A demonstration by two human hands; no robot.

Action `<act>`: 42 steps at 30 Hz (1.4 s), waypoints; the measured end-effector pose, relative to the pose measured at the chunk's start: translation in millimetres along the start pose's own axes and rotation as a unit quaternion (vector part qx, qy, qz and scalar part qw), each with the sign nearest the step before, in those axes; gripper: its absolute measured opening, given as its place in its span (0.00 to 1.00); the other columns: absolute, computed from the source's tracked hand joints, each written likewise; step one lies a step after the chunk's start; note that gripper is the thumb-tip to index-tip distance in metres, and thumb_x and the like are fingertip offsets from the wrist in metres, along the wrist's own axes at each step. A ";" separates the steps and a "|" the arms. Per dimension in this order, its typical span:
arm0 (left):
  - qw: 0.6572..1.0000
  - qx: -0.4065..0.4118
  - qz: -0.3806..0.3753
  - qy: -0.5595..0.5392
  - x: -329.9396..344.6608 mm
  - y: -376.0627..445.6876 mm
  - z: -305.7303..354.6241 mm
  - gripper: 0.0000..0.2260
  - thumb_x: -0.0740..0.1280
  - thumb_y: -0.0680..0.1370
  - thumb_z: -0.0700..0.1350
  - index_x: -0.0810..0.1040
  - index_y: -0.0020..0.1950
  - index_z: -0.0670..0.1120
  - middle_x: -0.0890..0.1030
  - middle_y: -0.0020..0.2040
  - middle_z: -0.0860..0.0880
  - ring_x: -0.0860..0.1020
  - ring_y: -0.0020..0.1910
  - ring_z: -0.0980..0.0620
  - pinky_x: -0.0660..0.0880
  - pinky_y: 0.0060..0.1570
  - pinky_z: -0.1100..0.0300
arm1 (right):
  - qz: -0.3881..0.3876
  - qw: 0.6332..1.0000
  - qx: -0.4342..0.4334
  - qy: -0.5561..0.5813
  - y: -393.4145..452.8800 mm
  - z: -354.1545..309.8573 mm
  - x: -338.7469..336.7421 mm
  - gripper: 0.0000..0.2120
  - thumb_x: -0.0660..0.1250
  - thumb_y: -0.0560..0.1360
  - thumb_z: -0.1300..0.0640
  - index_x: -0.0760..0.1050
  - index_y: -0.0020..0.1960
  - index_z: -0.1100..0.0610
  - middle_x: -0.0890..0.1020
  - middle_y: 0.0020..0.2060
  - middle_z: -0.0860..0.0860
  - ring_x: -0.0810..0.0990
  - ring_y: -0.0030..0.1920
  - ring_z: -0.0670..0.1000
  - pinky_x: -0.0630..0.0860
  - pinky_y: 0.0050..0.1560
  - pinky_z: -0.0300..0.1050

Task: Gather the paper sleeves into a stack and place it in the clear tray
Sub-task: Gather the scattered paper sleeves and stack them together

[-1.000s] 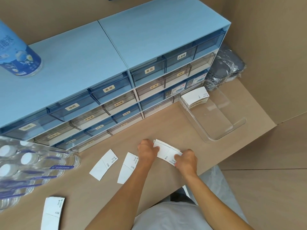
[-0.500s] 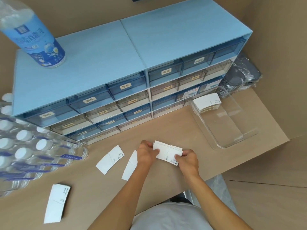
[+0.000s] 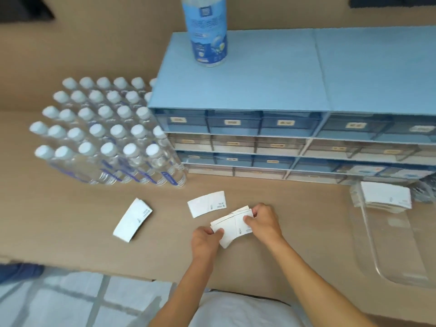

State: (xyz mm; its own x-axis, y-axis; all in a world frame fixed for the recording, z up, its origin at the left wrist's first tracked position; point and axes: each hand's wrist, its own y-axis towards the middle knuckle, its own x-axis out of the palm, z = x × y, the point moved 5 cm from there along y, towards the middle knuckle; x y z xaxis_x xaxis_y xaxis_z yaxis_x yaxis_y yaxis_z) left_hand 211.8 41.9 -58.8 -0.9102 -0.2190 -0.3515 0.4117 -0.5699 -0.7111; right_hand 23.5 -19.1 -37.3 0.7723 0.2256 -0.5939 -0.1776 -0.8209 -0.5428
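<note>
A person's left hand (image 3: pixel 204 239) and right hand (image 3: pixel 263 221) are squaring up a small bundle of white curved paper sleeves (image 3: pixel 232 226) just above the tan cardboard-coloured tabletop (image 3: pixel 70 223), the left fingers pinching the bundle's near-left corner and the right thumb and fingers clamping its far-right edge. How many sleeves are in the bundle cannot be told; only several edges are fanning out at the top.

Two more lots are lying loose to the left: one flat white sleeve (image 3: pixel 207 204) just beyond the hands, and one thicker white pile of sleeves (image 3: pixel 132 219) well apart toward the bottles, its count unclear. A further white stack of sleeves (image 3: pixel 387 197) is already sitting at the far end of the clear plastic tray (image 3: pixel 398 267) on the right.

The risks, as a judgement: the held bundle is looking uneven, so loosening either pinch could let sleeves slide out and scatter; and reaching left for the far pile could bring a forearm close to the block of clear water bottles with white caps (image 3: pixel 103 131), roughly thirty-five caps showing, standing beside the two-unit blue plastic drawer cabinet (image 3: pixel 283 90). One tall blue-labelled bottle (image 3: pixel 207 31) is standing on the cabinet's top.
</note>
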 end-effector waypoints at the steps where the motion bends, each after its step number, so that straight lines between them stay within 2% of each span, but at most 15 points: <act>1: 1.000 -0.010 0.013 -0.016 -5.1 -0.1 -2.3 0.10 0.73 0.73 0.42 0.73 0.43 0.42 0.79 0.38 0.42 0.75 0.34 0.47 0.70 0.34 0.59 | -0.012 1.000 -0.012 -0.026 3.8 -8.1 5.0 0.06 0.68 0.69 0.55 0.78 0.42 0.58 0.80 0.49 0.57 0.80 0.50 0.60 0.78 0.50 0.48; 6: 0.995 -0.052 0.049 -0.062 -17.2 -0.2 -9.9 0.10 0.73 0.73 0.42 0.71 0.44 0.42 0.79 0.42 0.43 0.76 0.36 0.47 0.71 0.33 0.60 | -0.053 0.990 -0.049 -0.120 17.4 -33.0 24.0 0.08 0.69 0.71 0.54 0.80 0.46 0.58 0.80 0.53 0.58 0.80 0.53 0.60 0.79 0.54 0.51; 8: 0.993 -0.065 0.054 -0.077 -18.5 1.2 -11.3 0.10 0.73 0.72 0.40 0.71 0.41 0.42 0.80 0.42 0.41 0.80 0.39 0.43 0.77 0.38 0.56 | -0.057 0.989 -0.053 -0.127 19.5 -37.2 27.1 0.05 0.69 0.71 0.55 0.76 0.41 0.57 0.79 0.54 0.59 0.80 0.50 0.59 0.79 0.53 0.51; 10: 0.991 -0.079 0.055 -0.096 -18.6 1.5 -12.0 0.10 0.73 0.71 0.38 0.72 0.40 0.42 0.82 0.45 0.38 0.84 0.45 0.39 0.82 0.48 0.47 | -0.061 0.989 -0.058 -0.120 20.7 -39.9 29.2 0.08 0.69 0.70 0.58 0.71 0.37 0.55 0.79 0.54 0.61 0.77 0.44 0.56 0.77 0.49 0.50; 13: 0.989 -0.088 0.059 -0.105 -17.8 -0.4 -13.4 0.10 0.73 0.70 0.37 0.72 0.40 0.42 0.81 0.43 0.38 0.84 0.46 0.37 0.82 0.50 0.41 | -0.065 0.989 -0.060 -0.115 21.4 -41.8 29.9 0.07 0.69 0.69 0.59 0.72 0.37 0.56 0.79 0.53 0.62 0.78 0.43 0.58 0.75 0.44 0.47; 15: 0.988 -0.092 0.063 -0.102 -17.0 -2.9 -15.0 0.10 0.73 0.70 0.38 0.71 0.41 0.42 0.79 0.41 0.40 0.82 0.40 0.40 0.82 0.47 0.45 | -0.069 0.990 -0.055 -0.106 22.2 -40.3 30.7 0.05 0.70 0.69 0.59 0.74 0.38 0.57 0.79 0.52 0.61 0.82 0.46 0.61 0.73 0.41 0.44; 17: 0.988 -0.091 0.069 -0.103 -16.4 -4.4 -15.8 0.10 0.73 0.70 0.37 0.71 0.41 0.43 0.79 0.40 0.40 0.79 0.36 0.43 0.79 0.41 0.50 | -0.071 0.992 -0.048 -0.097 23.9 -36.7 31.5 0.05 0.70 0.69 0.60 0.75 0.37 0.58 0.80 0.49 0.59 0.82 0.44 0.60 0.71 0.39 0.42; 21: 0.991 -0.076 0.076 -0.084 -17.0 -4.5 -14.5 0.10 0.73 0.70 0.38 0.72 0.41 0.44 0.80 0.40 0.42 0.78 0.36 0.44 0.77 0.38 0.52 | -0.068 0.995 -0.048 -0.051 24.4 -31.5 31.0 0.03 0.71 0.67 0.64 0.78 0.40 0.61 0.84 0.42 0.58 0.81 0.39 0.56 0.75 0.37 0.45; 25: 0.993 -0.036 0.084 -0.071 -22.2 -2.1 -5.5 0.09 0.73 0.71 0.38 0.75 0.45 0.43 0.80 0.41 0.46 0.77 0.35 0.48 0.73 0.33 0.59 | -0.063 0.998 -0.016 0.011 20.9 -27.0 31.5 0.06 0.72 0.66 0.67 0.79 0.43 0.63 0.84 0.40 0.57 0.83 0.42 0.58 0.79 0.43 0.51; 29: 0.995 -0.005 0.078 -0.062 -31.1 5.2 6.4 0.10 0.75 0.71 0.38 0.77 0.49 0.41 0.78 0.39 0.48 0.76 0.34 0.50 0.72 0.33 0.60 | -0.075 0.994 0.026 0.079 22.4 -26.5 36.8 0.07 0.72 0.68 0.68 0.76 0.35 0.68 0.77 0.32 0.56 0.74 0.33 0.53 0.69 0.35 0.45; 31: 0.995 -0.001 0.079 -0.064 -37.2 10.3 11.3 0.10 0.75 0.71 0.39 0.79 0.49 0.41 0.81 0.41 0.46 0.77 0.35 0.50 0.74 0.35 0.60 | -0.085 0.989 0.041 0.114 22.7 -30.5 38.4 0.06 0.73 0.69 0.68 0.78 0.36 0.69 0.80 0.33 0.57 0.77 0.34 0.53 0.71 0.37 0.43; 35: 0.994 -0.001 0.087 -0.068 -49.5 24.4 23.6 0.08 0.76 0.71 0.41 0.78 0.43 0.42 0.80 0.40 0.48 0.77 0.35 0.52 0.72 0.33 0.61 | -0.092 0.986 0.045 0.129 26.3 -44.5 42.0 0.12 0.73 0.71 0.66 0.75 0.30 0.60 0.81 0.31 0.53 0.77 0.30 0.50 0.71 0.32 0.41; 38: 0.994 0.004 0.093 -0.056 -54.5 36.5 34.4 0.10 0.76 0.71 0.41 0.75 0.38 0.45 0.79 0.37 0.50 0.75 0.32 0.54 0.69 0.30 0.62 | -0.077 0.991 0.037 0.107 32.1 -55.8 44.6 0.13 0.73 0.70 0.64 0.73 0.29 0.59 0.81 0.32 0.55 0.77 0.32 0.52 0.70 0.32 0.42; 40: 0.995 0.004 0.098 -0.037 -56.4 42.9 41.9 0.10 0.76 0.71 0.41 0.74 0.37 0.46 0.79 0.37 0.50 0.77 0.33 0.51 0.71 0.33 0.61 | -0.065 0.993 0.041 0.093 35.2 -61.1 46.2 0.12 0.73 0.70 0.63 0.74 0.30 0.59 0.82 0.35 0.56 0.77 0.33 0.53 0.70 0.32 0.41; 42: 0.995 -0.004 0.102 -0.002 -57.6 49.2 48.3 0.10 0.75 0.71 0.42 0.74 0.35 0.47 0.80 0.38 0.48 0.79 0.38 0.46 0.76 0.39 0.58 | -0.053 0.994 0.048 0.083 37.1 -65.6 47.9 0.10 0.73 0.69 0.62 0.76 0.32 0.61 0.83 0.35 0.57 0.78 0.34 0.54 0.70 0.32 0.41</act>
State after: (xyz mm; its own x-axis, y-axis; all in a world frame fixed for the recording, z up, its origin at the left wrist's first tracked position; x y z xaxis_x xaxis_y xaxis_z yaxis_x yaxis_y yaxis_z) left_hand 282.4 -11.8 -44.1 -0.8083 -0.3321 -0.4862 0.5876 -0.5078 -0.6300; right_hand 93.8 -73.1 -46.9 0.8785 0.2113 -0.4285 -0.1418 -0.7411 -0.6563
